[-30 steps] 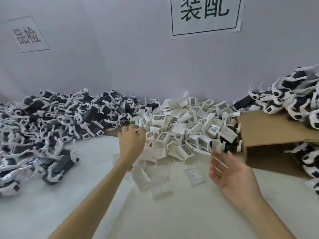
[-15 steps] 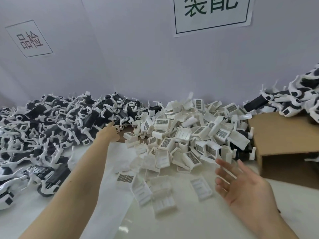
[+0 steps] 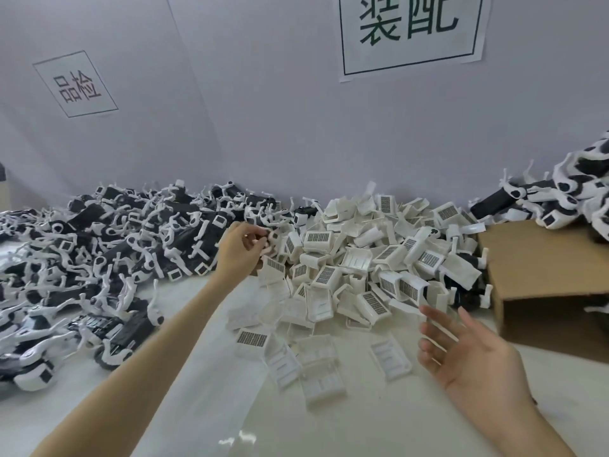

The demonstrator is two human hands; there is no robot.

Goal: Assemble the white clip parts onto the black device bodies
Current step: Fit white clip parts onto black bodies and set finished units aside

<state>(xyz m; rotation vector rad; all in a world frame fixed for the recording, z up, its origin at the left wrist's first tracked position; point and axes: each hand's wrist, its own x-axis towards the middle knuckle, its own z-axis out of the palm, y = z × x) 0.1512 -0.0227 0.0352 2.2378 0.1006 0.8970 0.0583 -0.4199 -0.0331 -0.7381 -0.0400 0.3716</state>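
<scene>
Left hand (image 3: 239, 250) reaching to the far middle, where the two heaps meet; fingers curling round a small white piece (image 3: 273, 238), seemingly pinching it, though blur is hiding the exact grip. Right hand (image 3: 468, 352) hovering near right, palm up, fingers spread wide, holding nothing. White clip parts (image 3: 372, 258) lying in a loose central pile: boxy moulded plastic shells, some showing dark gridded faces. Black device bodies (image 3: 108, 239) sprawling at left in a tangled heap, glossy black with curved white arms. Brown cardboard box (image 3: 547, 268) sitting at right, matte, flap open. White table (image 3: 346, 420) smooth, faintly shiny.
</scene>
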